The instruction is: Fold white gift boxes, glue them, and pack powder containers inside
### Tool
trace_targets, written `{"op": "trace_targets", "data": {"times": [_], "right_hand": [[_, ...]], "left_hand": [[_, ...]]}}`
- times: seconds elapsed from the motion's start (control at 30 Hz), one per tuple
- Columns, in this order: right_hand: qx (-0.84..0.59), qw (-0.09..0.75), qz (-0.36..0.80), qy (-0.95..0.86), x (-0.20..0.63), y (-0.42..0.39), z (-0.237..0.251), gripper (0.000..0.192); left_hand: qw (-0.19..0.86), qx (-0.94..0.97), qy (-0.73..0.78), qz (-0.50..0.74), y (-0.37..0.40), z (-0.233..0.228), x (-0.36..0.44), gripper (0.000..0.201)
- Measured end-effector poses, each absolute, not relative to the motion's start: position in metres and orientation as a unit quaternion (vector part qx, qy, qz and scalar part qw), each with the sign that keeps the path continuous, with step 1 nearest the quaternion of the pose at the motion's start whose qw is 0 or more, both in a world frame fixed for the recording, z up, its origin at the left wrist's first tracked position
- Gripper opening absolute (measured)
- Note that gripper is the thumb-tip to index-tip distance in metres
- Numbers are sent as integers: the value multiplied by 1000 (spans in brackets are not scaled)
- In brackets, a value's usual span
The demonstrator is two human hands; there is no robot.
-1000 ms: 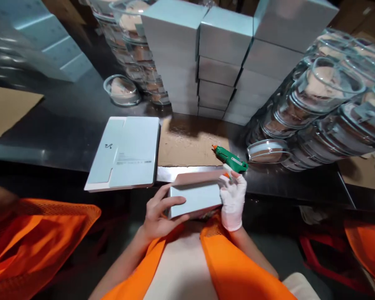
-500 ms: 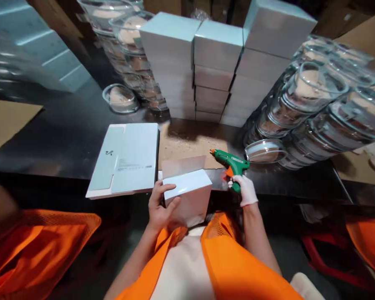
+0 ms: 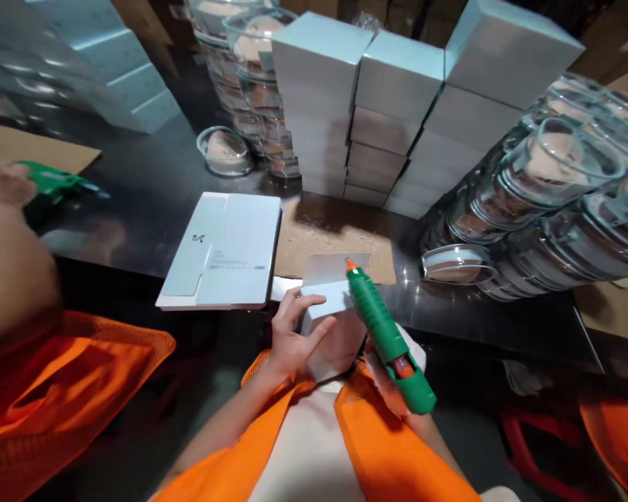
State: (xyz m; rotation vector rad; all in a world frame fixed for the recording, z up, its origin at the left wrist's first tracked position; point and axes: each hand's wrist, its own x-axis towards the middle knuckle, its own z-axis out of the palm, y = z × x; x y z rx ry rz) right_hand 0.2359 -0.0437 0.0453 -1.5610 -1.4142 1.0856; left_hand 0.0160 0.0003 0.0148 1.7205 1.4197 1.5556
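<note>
My left hand (image 3: 296, 335) grips a white box (image 3: 338, 341) at its left side, thumb and fingers over the edge. The box stands at the table's front edge, close to my body, with a flap (image 3: 327, 268) raised at its far side. A green glue gun (image 3: 379, 314) is in my right hand (image 3: 390, 373), which wears a white glove and is partly hidden behind the gun. The gun's orange nozzle points away from me and lies over the raised flap; whether it touches cannot be made out.
Flat white cartons (image 3: 235, 251) lie left of a brown cardboard sheet (image 3: 314, 233). Behind stand stacked white boxes (image 3: 398, 77), with stacks of clear round containers (image 3: 544, 167) to the right and more (image 3: 256, 77) to the left. A co-worker's hand (image 3: 3, 185) holds another green tool at far left.
My right hand has swung the glue gun left and turned it, bringing its nozzle from beside the box to the flap. A co-worker's hand has come into view at the left.
</note>
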Motion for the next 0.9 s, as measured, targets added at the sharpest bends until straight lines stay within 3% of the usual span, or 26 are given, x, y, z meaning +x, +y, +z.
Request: {"op": "trace_targets", "data": {"times": [0.2,0.5,0.63,0.73,0.9], "right_hand": [[-536,349,239,-730,217,-29,56,12],[-554,383,109,-731,239,-28,43,19],[-580,421,131,-685,255,-29,34,17],[-611,453,243,-603,264,-31,27,20],[-658,495,360,-439,272,-14,21,44]], "left_hand": [[197,619,514,560,-3,13,23,31],[191,627,492,573,-6,11,16,25],[210,620,492,574,-8,9,13,25],[220,609,496,579,-8,8,11,25],[244,577,515,585,-7,9,3,28]]}}
